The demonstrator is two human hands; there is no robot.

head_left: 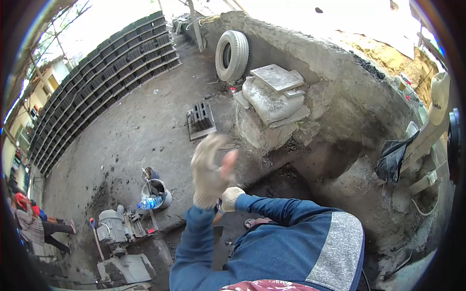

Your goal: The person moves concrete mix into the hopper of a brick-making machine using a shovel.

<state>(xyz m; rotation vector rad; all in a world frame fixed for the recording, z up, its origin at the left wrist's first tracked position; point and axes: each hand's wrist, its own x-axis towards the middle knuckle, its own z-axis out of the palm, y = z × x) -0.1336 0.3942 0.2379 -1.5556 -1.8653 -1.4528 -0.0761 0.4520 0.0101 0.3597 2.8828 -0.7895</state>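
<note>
My left hand (208, 172), in a pale knitted glove, is raised in front of me. It is blurred by motion, but its fingers are extended, with a bare pinkish thumb apart from them, and I see nothing in it. Just below and to the right, my gloved right hand (232, 199) is closed around the end of a tool handle (218, 217). A short stretch of brownish handle shows beneath it; the sleeves and the left hand hide much of the rest, so I cannot make out the tool's kind.
A grey motor (112, 226) stands at lower left, beside a bucket (165, 199) with a plastic bottle (151, 202). Ahead are a moulded block on a board (209, 130), stacked sacks (272, 104) and a tyre (239, 56). Racked blocks (104, 75) line the left; people (36, 225) are far left.
</note>
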